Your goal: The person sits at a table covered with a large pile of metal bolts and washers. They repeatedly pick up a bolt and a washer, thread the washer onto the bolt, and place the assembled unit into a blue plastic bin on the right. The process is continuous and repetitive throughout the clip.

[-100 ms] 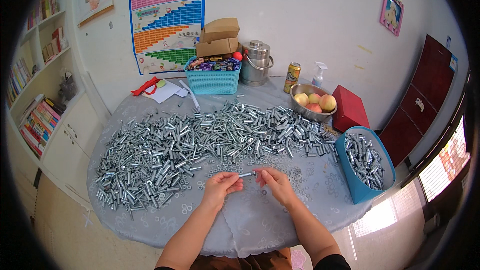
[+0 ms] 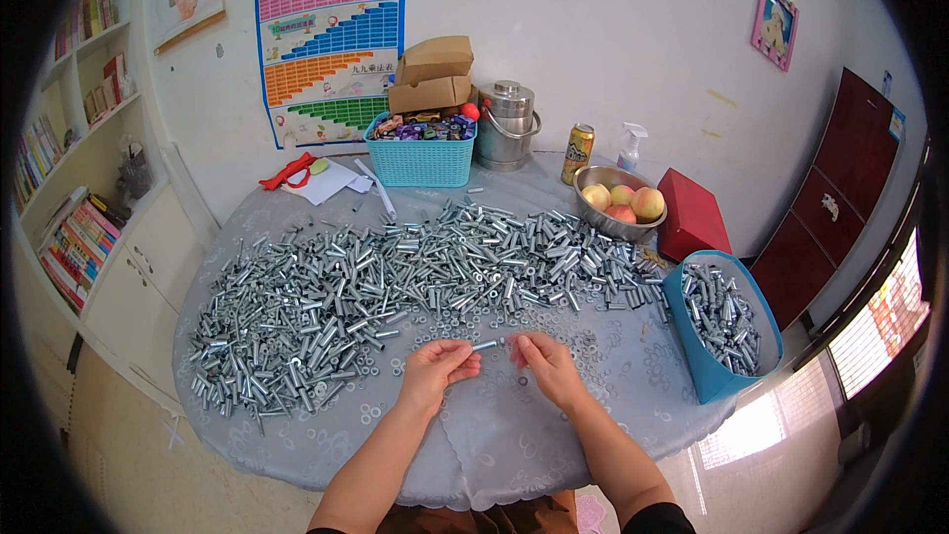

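Over the near middle of the table, my left hand pinches a silver metal bolt between thumb and fingers, its free end pointing right. My right hand is at that end, its fingertips smeared by motion, so I cannot make out whether they grip anything. A wide heap of loose silver bolts and sleeves spreads across the table beyond both hands. Small washers lie scattered along the heap's near edge and around the hands.
At the right edge, a blue bin holds many bolts. Behind the heap stand a turquoise basket, a steel pot, a yellow can, a steel bowl of fruit and a red box. A grey cloth covers the table.
The fingertips of my right hand have blurred with quick motion at the bolt's end. My left hand and the bolt have hardly moved.
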Demonstrator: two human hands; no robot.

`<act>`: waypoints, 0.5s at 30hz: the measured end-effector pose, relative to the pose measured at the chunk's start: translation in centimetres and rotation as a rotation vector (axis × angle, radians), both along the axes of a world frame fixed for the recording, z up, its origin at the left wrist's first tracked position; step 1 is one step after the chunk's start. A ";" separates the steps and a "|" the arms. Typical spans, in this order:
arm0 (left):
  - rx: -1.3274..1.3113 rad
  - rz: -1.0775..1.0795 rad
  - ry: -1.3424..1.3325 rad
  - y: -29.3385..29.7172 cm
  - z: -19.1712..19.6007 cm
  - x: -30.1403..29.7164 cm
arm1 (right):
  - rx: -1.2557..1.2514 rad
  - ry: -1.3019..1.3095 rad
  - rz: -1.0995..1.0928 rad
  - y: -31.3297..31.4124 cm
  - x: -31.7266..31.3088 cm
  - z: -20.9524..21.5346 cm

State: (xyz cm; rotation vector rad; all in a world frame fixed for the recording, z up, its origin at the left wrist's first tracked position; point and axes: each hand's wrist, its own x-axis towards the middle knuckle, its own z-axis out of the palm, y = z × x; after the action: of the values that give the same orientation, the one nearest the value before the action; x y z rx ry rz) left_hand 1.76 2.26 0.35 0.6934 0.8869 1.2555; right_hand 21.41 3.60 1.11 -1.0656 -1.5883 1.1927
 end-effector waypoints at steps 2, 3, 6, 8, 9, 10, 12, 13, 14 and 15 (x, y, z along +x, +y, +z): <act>0.004 -0.003 0.001 0.0 0.0 0.0 | 0.060 0.098 -0.038 -0.5 -0.8 0.9; 0.003 -0.001 0.001 0.0 -0.1 0.1 | 0.024 0.066 -0.005 -0.3 -0.4 0.5; 0.004 0.001 -0.004 0.0 -0.1 0.0 | -0.011 0.033 0.032 0.2 0.1 -0.5; 0.002 0.001 -0.008 0.0 -0.1 0.0 | 0.065 0.088 -0.031 -0.2 -0.5 0.2; -0.001 0.002 -0.010 0.0 -0.1 0.1 | 0.036 0.077 -0.004 0.0 -0.2 -0.2; -0.004 0.002 -0.011 0.0 0.0 0.1 | 0.006 0.065 0.023 0.4 0.4 -1.1; 0.001 -0.001 -0.016 0.0 -0.1 0.1 | 0.001 0.069 0.025 0.3 0.2 -0.7; 0.003 -0.003 -0.018 0.0 -0.1 0.1 | 0.026 0.083 -0.004 0.0 -0.2 -0.1; 0.004 -0.002 -0.017 0.0 -0.1 0.1 | 0.052 0.096 -0.034 -0.3 -0.4 0.5; 0.005 -0.001 -0.017 0.1 -0.1 0.1 | 0.037 0.069 -0.009 -0.1 -0.2 0.2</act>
State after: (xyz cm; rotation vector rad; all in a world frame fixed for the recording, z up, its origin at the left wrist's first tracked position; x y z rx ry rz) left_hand 1.91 2.31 0.23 0.6863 0.8693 1.2615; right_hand 21.25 3.48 1.30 -0.9968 -1.5451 1.1768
